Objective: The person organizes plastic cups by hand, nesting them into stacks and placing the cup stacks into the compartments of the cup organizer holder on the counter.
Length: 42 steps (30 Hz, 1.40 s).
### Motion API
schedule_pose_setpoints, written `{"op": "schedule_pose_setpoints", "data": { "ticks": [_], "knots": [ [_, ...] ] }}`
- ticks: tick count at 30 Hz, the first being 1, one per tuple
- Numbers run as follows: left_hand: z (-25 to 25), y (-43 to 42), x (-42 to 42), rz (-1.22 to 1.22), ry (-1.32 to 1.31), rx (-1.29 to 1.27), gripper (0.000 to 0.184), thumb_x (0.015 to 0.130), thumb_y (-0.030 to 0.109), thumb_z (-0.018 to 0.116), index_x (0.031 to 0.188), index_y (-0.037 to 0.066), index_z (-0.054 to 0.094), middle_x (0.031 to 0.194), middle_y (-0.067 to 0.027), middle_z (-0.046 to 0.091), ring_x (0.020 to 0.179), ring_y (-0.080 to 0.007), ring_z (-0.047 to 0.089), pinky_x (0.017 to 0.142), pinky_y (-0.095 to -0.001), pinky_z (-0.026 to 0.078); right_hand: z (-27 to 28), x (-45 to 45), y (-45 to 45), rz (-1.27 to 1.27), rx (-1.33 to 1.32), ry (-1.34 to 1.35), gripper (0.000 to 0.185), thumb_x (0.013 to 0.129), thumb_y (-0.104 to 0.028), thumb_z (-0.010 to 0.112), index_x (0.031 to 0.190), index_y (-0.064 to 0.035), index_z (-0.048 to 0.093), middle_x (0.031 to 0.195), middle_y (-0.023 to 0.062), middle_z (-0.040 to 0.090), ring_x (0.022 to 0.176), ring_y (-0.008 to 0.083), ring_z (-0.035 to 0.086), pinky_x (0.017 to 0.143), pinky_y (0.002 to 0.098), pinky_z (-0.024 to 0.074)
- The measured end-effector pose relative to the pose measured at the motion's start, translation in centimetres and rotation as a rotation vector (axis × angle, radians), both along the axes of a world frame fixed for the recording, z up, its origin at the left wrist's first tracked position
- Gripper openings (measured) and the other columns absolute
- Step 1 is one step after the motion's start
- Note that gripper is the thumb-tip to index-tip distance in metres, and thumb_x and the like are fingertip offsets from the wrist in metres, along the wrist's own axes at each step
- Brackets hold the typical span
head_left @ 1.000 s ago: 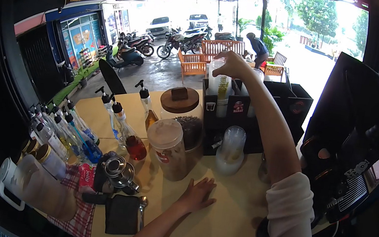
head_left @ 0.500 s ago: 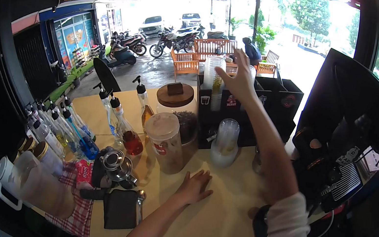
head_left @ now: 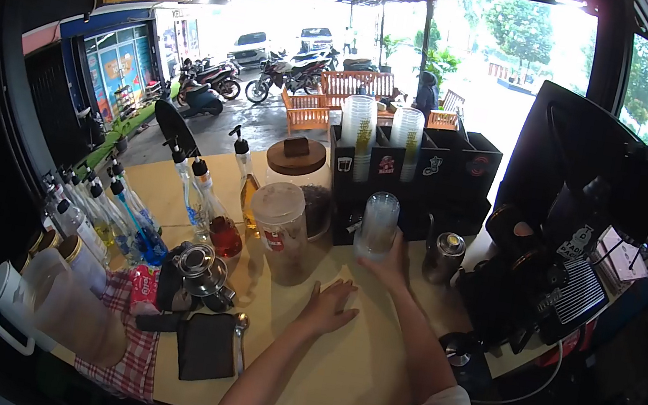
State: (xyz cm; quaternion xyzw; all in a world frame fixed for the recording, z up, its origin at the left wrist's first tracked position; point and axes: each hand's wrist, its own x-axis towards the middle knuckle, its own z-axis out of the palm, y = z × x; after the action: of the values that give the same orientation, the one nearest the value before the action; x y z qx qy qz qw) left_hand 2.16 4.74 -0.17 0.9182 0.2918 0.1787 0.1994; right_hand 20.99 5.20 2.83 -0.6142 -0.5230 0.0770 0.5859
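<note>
My left hand rests on the wooden counter, fingers spread and holding nothing. Beside it, my right hand is closed around the lower part of a stack of clear plastic cups; some of its fingers are hidden behind the stack. Just left of the cups stands a clear canister with a lid, holding brownish contents. A glass jar with a wooden lid is behind that canister. To the right is a metal pitcher.
A black organizer holds two tall cup stacks behind my right hand. Pump bottles line the left side. A kettle-like steel pot, a spoon, a dark cloth and a pitcher sit left; a coffee machine stands right.
My right hand has come down from the tall cups at the organizer to the cup stack on the counter. My left hand stays flat on the counter. The camera view has shifted slightly.
</note>
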Motion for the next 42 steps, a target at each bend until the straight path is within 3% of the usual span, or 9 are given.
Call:
{"op": "schedule_pose_setpoints", "data": {
  "ticks": [2, 5, 11, 14, 21, 32, 35, 38, 42],
  "knots": [
    [-0.4, 0.4, -0.1, -0.02, -0.245, -0.439, 0.057, 0.079, 0.022, 0.065, 0.128, 0.005, 0.04, 0.13, -0.0144, 0.044, 0.129, -0.0267, 0.033, 0.103, -0.0463, 0.029, 0.6, 0.3, -1.1, -0.006, -0.204, -0.043, 0.107, 0.05, -0.023, 0.085, 0.134, -0.0025, 0.022, 0.124, 0.0156, 0.042, 0.118, 0.0283, 0.041, 0.099, 0.0376, 0.0355],
    [1.8, -1.7, -0.4, 0.146, -0.564, -0.435, 0.068, 0.074, 0.016, 0.07, 0.131, 0.005, 0.035, 0.127, -0.0142, 0.045, 0.125, -0.0252, 0.037, 0.1, -0.0383, 0.034, 0.6, 0.1, -3.3, 0.237, -0.153, 0.147, 0.099, 0.051, -0.019, 0.084, 0.129, -0.0022, 0.026, 0.123, 0.0171, 0.043, 0.118, 0.0257, 0.042, 0.099, 0.037, 0.036],
    [2.4, -2.6, 1.9, 0.103, -0.648, -0.261, 0.1, 0.054, 0.027, 0.085, 0.133, 0.003, 0.028, 0.123, -0.0171, 0.047, 0.116, -0.0258, 0.046, 0.094, -0.036, 0.04, 0.2, -1.2, -7.1, 0.393, -0.099, 0.188, 0.095, 0.053, -0.023, 0.083, 0.127, 0.0012, 0.029, 0.118, 0.0173, 0.049, 0.111, 0.0264, 0.05, 0.093, 0.0365, 0.0415],
    [3.5, -3.4, 2.6, 0.03, -0.73, -0.474, 0.097, 0.051, 0.025, 0.086, 0.129, 0.003, 0.033, 0.12, -0.0137, 0.051, 0.112, -0.0236, 0.05, 0.091, -0.0345, 0.042, 0.1, -1.4, -7.9, 0.366, -0.152, 0.061, 0.09, 0.052, -0.028, 0.082, 0.123, 0.0015, 0.035, 0.111, 0.0176, 0.054, 0.107, 0.0266, 0.055, 0.09, 0.0364, 0.0444],
    [2.4, -3.3, 2.7, 0.058, -0.712, -0.44, 0.088, 0.048, 0.024, 0.087, 0.121, 0.004, 0.042, 0.114, -0.0102, 0.056, 0.106, -0.0213, 0.054, 0.09, -0.0339, 0.043, 2.4, -2.9, -9.8, 0.192, -0.221, -0.023, 0.083, 0.048, -0.03, 0.081, 0.116, 0.0004, 0.044, 0.105, 0.0168, 0.058, 0.099, 0.0282, 0.058, 0.086, 0.0373, 0.0468],
    [2.1, -3.2, 2.5, 0.047, -0.69, -0.516, 0.091, 0.051, 0.024, 0.086, 0.125, 0.003, 0.039, 0.117, -0.0124, 0.053, 0.106, -0.0234, 0.054, 0.09, -0.0333, 0.044, 5.7, -3.1, -9.4, 0.107, 0.066, -0.177, 0.081, 0.051, -0.025, 0.08, 0.118, 0.0007, 0.042, 0.109, 0.0167, 0.053, 0.102, 0.0278, 0.055, 0.087, 0.0379, 0.0442],
    [2.9, -3.5, 2.0, 0.049, -0.624, -0.775, 0.099, 0.054, 0.027, 0.085, 0.133, 0.003, 0.03, 0.126, -0.016, 0.045, 0.116, -0.0258, 0.047, 0.097, -0.0353, 0.039, 8.1, -2.8, -9.4, 0.099, 0.124, -0.277, 0.086, 0.052, -0.025, 0.081, 0.122, 0.0015, 0.038, 0.113, 0.0167, 0.049, 0.105, 0.0281, 0.052, 0.089, 0.0383, 0.0429],
    [0.9, -1.1, 1.4, 0.02, -0.647, -0.396, 0.107, 0.057, 0.031, 0.084, 0.139, 0.006, 0.019, 0.136, -0.0181, 0.034, 0.126, -0.0283, 0.035, 0.104, -0.0376, 0.03, 12.0, -2.5, -11.5, 0.148, 0.065, -0.3, 0.087, 0.054, -0.023, 0.081, 0.124, -0.0006, 0.036, 0.115, 0.0162, 0.046, 0.107, 0.0285, 0.049, 0.09, 0.0377, 0.0417],
    [8.4, -2.2, -2.0, -0.092, -1.041, -0.43, 0.114, 0.058, 0.035, 0.084, 0.142, 0.008, 0.011, 0.142, -0.0179, 0.023, 0.132, -0.0288, 0.025, 0.108, -0.0391, 0.022, 16.0, -2.1, -14.7, 0.288, 0.075, -0.554, 0.079, 0.057, -0.014, 0.076, 0.124, -0.0045, 0.036, 0.119, 0.016, 0.038, 0.106, 0.0302, 0.048, 0.091, 0.0365, 0.0415]
  ]
}}
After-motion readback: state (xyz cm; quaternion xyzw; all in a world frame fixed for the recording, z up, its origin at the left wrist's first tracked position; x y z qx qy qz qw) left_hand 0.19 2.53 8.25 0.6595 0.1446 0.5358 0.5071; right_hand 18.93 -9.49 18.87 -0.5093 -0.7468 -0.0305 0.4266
